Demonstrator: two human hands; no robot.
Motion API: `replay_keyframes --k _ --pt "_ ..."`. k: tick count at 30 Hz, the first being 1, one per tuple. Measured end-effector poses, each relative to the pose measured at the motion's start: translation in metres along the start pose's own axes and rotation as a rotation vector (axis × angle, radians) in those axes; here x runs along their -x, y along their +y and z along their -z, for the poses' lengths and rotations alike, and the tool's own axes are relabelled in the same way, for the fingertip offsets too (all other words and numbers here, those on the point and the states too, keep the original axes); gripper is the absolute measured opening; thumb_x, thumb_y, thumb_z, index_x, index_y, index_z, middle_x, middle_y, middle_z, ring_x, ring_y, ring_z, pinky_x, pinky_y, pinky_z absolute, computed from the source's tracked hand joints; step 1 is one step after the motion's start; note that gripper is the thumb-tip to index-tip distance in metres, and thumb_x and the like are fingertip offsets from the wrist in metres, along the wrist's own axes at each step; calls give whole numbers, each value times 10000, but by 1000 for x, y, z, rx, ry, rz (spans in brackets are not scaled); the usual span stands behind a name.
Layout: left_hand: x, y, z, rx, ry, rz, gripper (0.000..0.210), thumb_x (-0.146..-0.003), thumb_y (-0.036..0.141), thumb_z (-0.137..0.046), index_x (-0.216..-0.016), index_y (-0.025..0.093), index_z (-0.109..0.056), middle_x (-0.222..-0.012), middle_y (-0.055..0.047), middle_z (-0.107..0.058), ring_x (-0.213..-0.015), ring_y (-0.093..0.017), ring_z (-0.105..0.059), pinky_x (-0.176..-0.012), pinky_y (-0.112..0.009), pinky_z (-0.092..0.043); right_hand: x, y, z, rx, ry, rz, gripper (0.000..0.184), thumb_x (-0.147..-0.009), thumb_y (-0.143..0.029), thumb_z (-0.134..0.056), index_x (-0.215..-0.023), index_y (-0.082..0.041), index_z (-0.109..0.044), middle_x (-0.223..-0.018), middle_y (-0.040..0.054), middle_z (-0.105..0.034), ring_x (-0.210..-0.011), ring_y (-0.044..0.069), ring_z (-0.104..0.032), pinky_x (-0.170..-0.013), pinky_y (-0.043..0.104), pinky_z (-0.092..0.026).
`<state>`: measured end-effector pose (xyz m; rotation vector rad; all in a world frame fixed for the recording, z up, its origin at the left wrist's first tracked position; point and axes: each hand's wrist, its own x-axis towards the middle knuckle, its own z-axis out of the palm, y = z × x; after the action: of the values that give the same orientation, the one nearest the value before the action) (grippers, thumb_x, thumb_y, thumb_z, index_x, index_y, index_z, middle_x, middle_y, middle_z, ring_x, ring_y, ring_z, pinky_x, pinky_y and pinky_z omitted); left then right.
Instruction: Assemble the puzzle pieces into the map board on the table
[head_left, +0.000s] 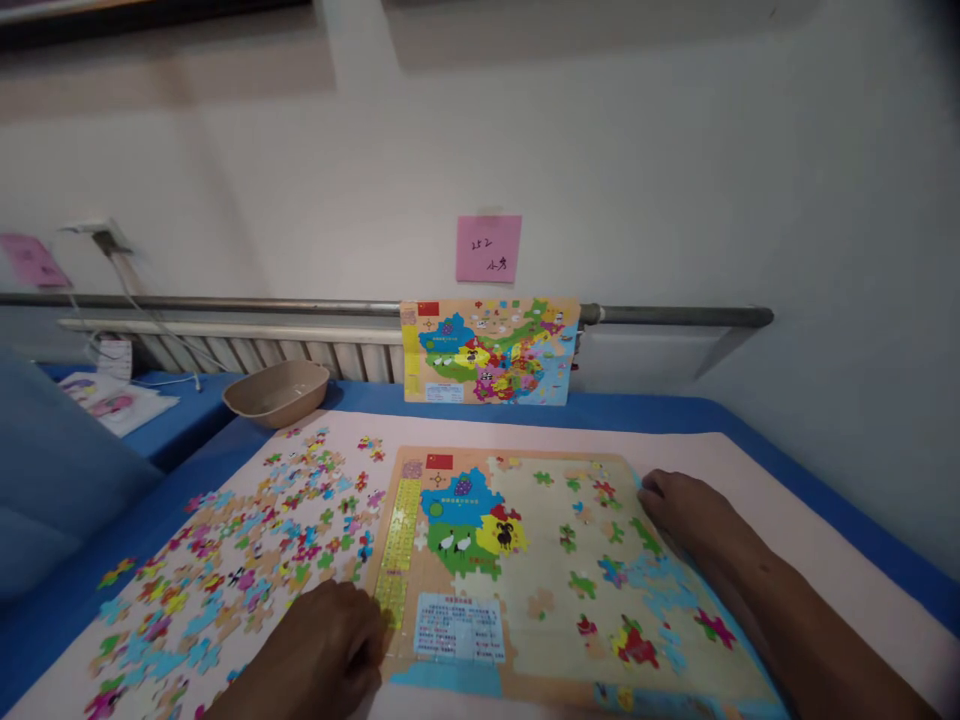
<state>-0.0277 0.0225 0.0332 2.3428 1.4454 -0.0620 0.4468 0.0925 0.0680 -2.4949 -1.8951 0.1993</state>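
Puzzle board is lying in the lower middle of the frame, loose pieces spreading lower left. Left hand is resting half-curled by its left edge, right hand by its right; any grip, I cannot tell.

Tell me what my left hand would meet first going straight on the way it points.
Probably the left edge of the beige rectangular puzzle board, beside its yellow printed strip; your left hand looks very close, though contact is unclear.
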Motion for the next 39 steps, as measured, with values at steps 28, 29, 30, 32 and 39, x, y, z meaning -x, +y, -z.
replay_keyframes --k 28,29,30,32,39 --pt "10 -33 24 -33 243 237 236 -897 226 -467 -693 219 -584 -761 -12 -663 -747 -191 -594 -691 -320 -333 1 -10 1 -63 275 -17 416 -1035 -309 -397 -1222 -118 -716 -1282 222 -725 -1153 382 -697 -832 430 -517" --pt "10 -39 27 -36 313 270 252 -914 274 -463 -712 226 -605 -772 -17 -674 -753 -200 -607 -692 -322 -348 2 -12 3 -88 323 -7 423 -1031 -326 -398 -1230 -122 -711 -1298 219 -719 -1169 379 -691 -848 433 -521" --pt "12 -44 29 -27 398 302 271 -924 329 -462 -737 234 -634 -789 -22 -688 -762 -208 -621 -698 -324 -369 4 -14 6 -112 370 4 420 -1021 -338 -403 -1220 -133 -711 -1295 211 -722 -1172 373 -690 -863 432 -525" --pt "15 -53 37 28 599 366 321 -926 442 -472 -804 246 -696 -859 -29 -733 -778 -211 -651 -731 -328 -421 8 -20 13 -178 471 39 400 -991 -369 -427 -1170 -162 -718 -1247 191 -743 -1153 356 -693 -885 427 -527" --pt "36 -75 64 384 1073 731 372 -675 601 -652 -808 272 -765 -720 51 -750 -702 -200 -675 -651 -271 -462 38 -44 54 -605 666 46 448 -905 -492 -487 -1111 -173 -724 -1029 157 -766 -932 294 -696 -853 396 -495"
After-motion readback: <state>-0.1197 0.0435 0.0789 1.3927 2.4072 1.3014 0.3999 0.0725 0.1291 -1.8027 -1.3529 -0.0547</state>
